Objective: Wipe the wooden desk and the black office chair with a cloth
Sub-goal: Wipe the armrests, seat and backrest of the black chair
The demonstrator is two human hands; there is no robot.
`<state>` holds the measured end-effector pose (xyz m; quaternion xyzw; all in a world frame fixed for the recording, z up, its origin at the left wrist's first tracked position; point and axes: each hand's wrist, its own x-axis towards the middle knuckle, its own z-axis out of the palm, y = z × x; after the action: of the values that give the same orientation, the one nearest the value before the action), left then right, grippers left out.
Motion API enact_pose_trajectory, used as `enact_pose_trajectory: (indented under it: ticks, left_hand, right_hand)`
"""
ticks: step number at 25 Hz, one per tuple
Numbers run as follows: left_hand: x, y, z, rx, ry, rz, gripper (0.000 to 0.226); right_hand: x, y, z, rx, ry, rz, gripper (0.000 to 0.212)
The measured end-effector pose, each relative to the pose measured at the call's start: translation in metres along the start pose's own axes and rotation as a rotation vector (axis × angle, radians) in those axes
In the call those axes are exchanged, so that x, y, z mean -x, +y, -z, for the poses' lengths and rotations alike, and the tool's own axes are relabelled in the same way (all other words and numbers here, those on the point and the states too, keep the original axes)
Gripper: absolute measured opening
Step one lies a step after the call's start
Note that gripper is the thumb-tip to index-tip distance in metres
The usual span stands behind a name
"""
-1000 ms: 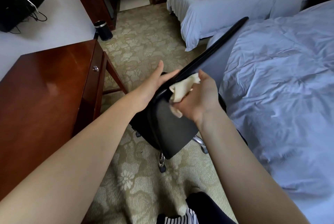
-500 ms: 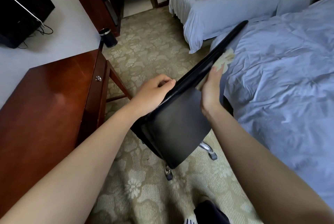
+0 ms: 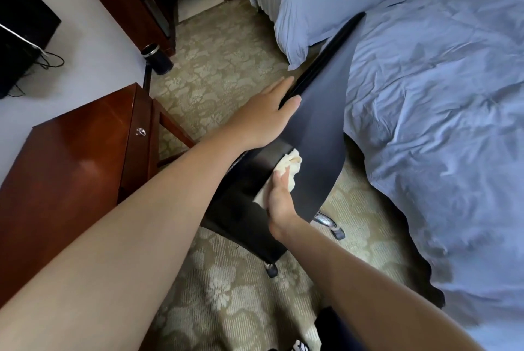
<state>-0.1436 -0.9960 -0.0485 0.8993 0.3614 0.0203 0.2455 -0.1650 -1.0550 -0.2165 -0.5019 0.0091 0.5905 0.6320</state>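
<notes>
Fingers [image 3: 279,87] of your left hand [image 3: 263,118] lie straight and together over the top edge of the black smooth-backed office chair [image 3: 320,135], thumb on its near face, with the reddish-brown wooden desk [image 3: 71,157] left of the chair. Lower on the chair's back your right hand [image 3: 279,203] presses a crumpled cream cloth [image 3: 289,165]; one finger lies straight on it, and you cannot tell how the rest lie.

Your right hand [image 3: 279,203] has carried the cloth [image 3: 286,172] from the top edge of the chair [image 3: 317,135] down to the lower backrest. Your left hand [image 3: 266,118] has slid farther up that edge, fingers now straighter.
</notes>
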Motion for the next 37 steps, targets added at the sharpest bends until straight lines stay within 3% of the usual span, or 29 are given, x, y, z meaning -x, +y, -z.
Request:
enact_pose_trajectory:
  ticks: [3,8,13,15,19,25,31,37]
  left_hand:
    - [0.0,-0.004,-0.004,0.123,-0.008,-0.005,0.05]
    - [0.003,-0.008,-0.004,0.218,-0.024,-0.019,0.048]
    - [0.001,-0.007,0.001,0.273,-0.031,-0.016,0.047]
    - [0.002,-0.007,0.002,0.276,-0.028,-0.007,0.047]
    - [0.002,-0.007,0.002,0.277,-0.031,-0.018,0.043]
    - [-0.02,-0.005,0.021,0.134,-0.073,-0.077,0.039]
    - [-0.074,0.021,0.019,-0.087,-0.1,-0.264,0.057]
    - [-0.14,0.052,0.012,-0.147,-0.147,-0.309,0.056]
  right_hand:
    - [-0.014,-0.021,-0.005,-0.203,0.064,-0.016,0.052]
    - [-0.034,-0.103,0.003,-0.212,0.148,0.217,0.051]
    - [-0.06,-0.189,0.013,-0.27,0.064,0.35,0.087]
    - [-0.059,-0.203,0.018,-0.192,0.076,0.421,0.084]
    - [-0.065,-0.184,0.027,-0.082,0.101,0.508,0.061]
    - [-0.05,-0.106,0.029,-0.036,0.161,0.266,0.049]
    - [-0.033,-0.07,0.014,-0.204,0.208,0.17,0.048]
    - [-0.029,-0.128,0.011,-0.368,0.057,0.414,0.043]
